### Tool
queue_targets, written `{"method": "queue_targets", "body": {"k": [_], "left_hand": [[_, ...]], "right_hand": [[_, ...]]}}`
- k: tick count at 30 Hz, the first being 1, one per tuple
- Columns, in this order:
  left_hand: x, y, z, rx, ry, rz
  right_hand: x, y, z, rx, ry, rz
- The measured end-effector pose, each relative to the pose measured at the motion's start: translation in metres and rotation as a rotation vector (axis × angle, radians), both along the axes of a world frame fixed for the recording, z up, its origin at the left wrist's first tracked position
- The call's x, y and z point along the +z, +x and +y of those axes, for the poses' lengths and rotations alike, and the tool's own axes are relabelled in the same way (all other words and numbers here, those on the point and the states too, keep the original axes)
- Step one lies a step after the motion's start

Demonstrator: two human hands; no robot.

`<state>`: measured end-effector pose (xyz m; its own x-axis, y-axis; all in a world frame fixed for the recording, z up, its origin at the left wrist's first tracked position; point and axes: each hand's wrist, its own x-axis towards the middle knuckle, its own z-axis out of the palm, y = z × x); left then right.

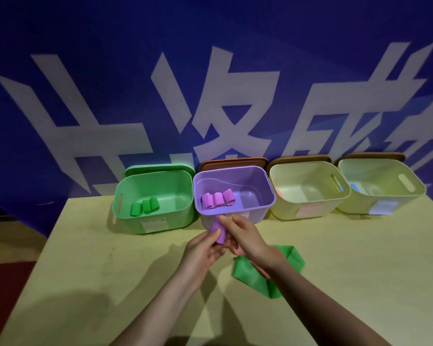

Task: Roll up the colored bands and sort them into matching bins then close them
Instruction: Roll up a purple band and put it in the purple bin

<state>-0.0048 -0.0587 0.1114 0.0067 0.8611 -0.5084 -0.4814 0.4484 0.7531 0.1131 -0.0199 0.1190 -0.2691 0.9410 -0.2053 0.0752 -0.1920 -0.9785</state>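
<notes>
A: Where's the purple roll (217, 232) rn?

B: Between both hands, just near of the purple bin (235, 193), above the table (85, 258). Left hand (203, 250) has thumb and fingers curled round its lower end; right hand (245, 237) pinches the upper end w/ fingertips.

A: How'll it handle?

B: My guess: light, soft, rubbery stretch band. No weight to speak of, but springy, so it'll want to unroll if the pinch slackens. Best held across the roll's middle, pressing on the loose outer edge (can't see where that edge sits).

A: Fragile?

B: Prob not. Squeezing shouldn't hurt it.

A: Drop spot?

B: Three purple rolls (218, 200) lie at the bin's left side; the floor to their right is bare. Lay it in, don't toss.

A: What's left?

B: Green band (253, 275) lies flat and unrolled on the table, near right, under the right wrist, w/ something pink (239, 250) beside it, mostly hidden. Green bin (155, 198) far left holds three green rolls (145, 207). All bins are open.
</notes>
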Motion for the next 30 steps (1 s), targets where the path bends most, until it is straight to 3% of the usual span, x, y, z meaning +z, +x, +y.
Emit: {"method": "queue_targets", "body": {"k": [8, 12, 15, 19, 25, 30], "left_hand": [[0.000, 0.042, 0.021, 0.039, 0.041, 0.052], [-0.001, 0.053, 0.041, -0.014, 0.020, -0.066], [-0.002, 0.049, 0.066, -0.105, 0.015, -0.040], [0.001, 0.045, 0.112, -0.169, -0.053, 0.191], [-0.036, -0.001, 0.175, -0.023, 0.052, 0.769], [-0.062, -0.030, 0.185, 0.034, 0.146, 1.053]], "right_hand": [[-0.005, 0.042, 0.019, -0.039, -0.137, 0.247], [-0.007, 0.061, 0.046, -0.066, -0.034, 0.074], [-0.009, 0.071, 0.070, -0.088, -0.017, -0.024], [-0.020, 0.064, 0.108, -0.119, 0.003, -0.172], [-0.054, 0.054, 0.185, -0.132, -0.061, -0.709], [-0.090, 0.039, 0.222, -0.037, -0.347, -0.713]]}}
